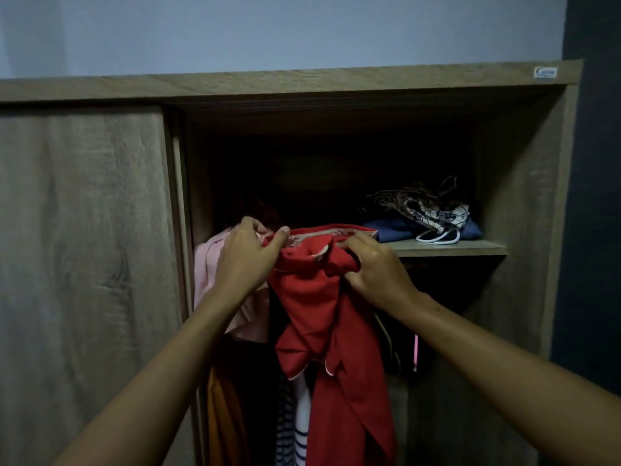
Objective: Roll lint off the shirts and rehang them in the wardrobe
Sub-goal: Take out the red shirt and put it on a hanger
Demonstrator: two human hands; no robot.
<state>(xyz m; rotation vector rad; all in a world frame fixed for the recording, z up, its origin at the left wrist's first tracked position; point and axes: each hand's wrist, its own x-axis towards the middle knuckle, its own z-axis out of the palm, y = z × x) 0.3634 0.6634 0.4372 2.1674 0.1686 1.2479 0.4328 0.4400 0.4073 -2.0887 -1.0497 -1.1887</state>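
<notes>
A red shirt (331, 317) with pale trim at the collar hangs down in the open part of the wooden wardrobe (524, 230). My left hand (247, 255) pinches the shirt's collar at the left. My right hand (376, 269) grips bunched red fabric at the right of the collar. Both hands hold the shirt up just below shelf height. A hanger and the rail are hidden in the dark. No lint roller is in view.
A pink garment (215, 264) hangs left of the red shirt, with orange (221, 415) and striped (295, 432) clothes below. The sliding door (84, 264) covers the left half. A shelf (450, 247) at right holds folded blue cloth (396, 230) and a patterned item (423, 203).
</notes>
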